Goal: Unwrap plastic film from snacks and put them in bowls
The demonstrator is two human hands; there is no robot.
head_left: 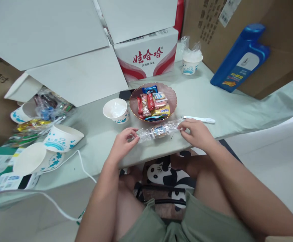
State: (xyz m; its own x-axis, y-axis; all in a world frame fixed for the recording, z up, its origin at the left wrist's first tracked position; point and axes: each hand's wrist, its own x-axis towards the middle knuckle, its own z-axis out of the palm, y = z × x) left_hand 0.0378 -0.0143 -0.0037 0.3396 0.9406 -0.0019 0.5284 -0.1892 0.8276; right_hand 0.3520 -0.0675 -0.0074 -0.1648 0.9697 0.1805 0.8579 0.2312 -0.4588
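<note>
Between my two hands a clear plastic wrapper (pixel 147 135) is stretched sideways near the table's front edge. A small packaged snack with blue print (pixel 159 130) lies at its middle. My left hand (pixel 125 141) pinches the wrapper's left end, and my right hand (pixel 195 132) pinches its right end. Just behind them stands a pink scalloped bowl (pixel 133 107) with several small wrapped snacks in it. To the bowl's left is a white paper cup (pixel 116 111). A white utility knife (pixel 200 119) lies beyond my right hand.
Paper cups (pixel 63 137) and crumpled wrappers (pixel 33 126) crowd the left side, with a white cable (pixel 82 164) nearby. A white-and-red carton (pixel 147 55) stands at the back. On the right are a paper cup with plastic (pixel 190 62) and a blue bottle (pixel 242 58).
</note>
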